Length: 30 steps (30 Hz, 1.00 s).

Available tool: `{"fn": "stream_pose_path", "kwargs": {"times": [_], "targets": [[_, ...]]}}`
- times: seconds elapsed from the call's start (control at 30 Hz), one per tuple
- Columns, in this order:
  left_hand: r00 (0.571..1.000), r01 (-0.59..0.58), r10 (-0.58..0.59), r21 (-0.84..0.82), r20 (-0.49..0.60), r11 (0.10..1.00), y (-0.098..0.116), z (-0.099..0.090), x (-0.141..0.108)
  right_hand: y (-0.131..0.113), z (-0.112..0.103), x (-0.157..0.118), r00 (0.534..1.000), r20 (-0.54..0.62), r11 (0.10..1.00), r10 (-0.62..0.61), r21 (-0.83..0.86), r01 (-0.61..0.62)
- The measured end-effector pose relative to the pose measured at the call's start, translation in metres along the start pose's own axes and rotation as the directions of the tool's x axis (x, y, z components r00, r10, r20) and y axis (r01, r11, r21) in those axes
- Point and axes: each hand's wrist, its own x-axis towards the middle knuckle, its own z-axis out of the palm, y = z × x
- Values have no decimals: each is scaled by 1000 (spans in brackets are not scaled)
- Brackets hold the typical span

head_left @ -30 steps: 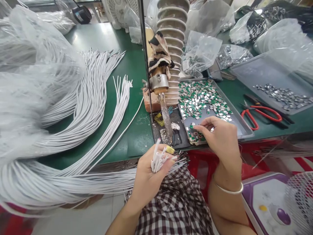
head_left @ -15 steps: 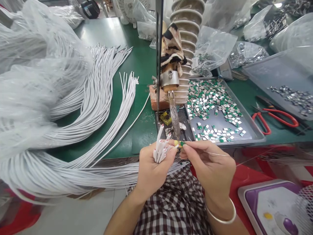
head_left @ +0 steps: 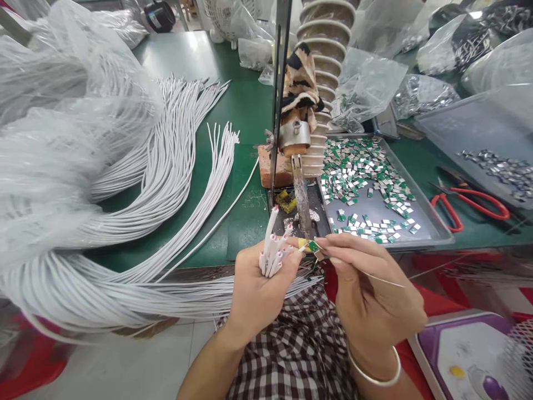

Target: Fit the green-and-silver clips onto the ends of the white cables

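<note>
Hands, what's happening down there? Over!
Left hand closed around white wires. Right hand holding thin wire. Small green board between both hands. Metal rod slanting down just beyond.

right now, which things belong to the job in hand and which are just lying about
Likely in the job:
white cables in the left hand
green circuit board
thin wire in the right hand
soldering iron
tray of circuit boards

Apparently just lying about:
red-handled pliers
white fan
</note>
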Motion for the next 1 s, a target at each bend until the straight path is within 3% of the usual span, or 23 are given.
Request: {"fn": "stream_pose_path", "kwargs": {"times": [0.3,0.5,0.63,0.73,0.83,0.93,1.0], "targets": [[999,36,-37,-90,-10,995,5,-2,3,-8,3,13,998,16,996,-64,-56,64],[999,36,-36,-85,7,996,2,-4,-1,-8,-2,11,996,86,996,-36,79,29],[1000,-16,16,-20,15,1000,0,-5,0,-6,-6,11,976,196,988,92,106,-114],[987,-94,83,74,139,993,-3,-6,3,-3,-5,12,942,270,980,198,-36,-195],[977,-69,49,90,209,994,-6,-7,6,0,-1,10,950,273,988,151,-83,-133],[984,-5,2,17,179,1000,-5,-7,8,1,2,5,967,238,995,91,-65,-78],[990,2,0,-19,142,1000,-3,-7,10,1,3,2,985,151,996,77,-46,-71]]}}
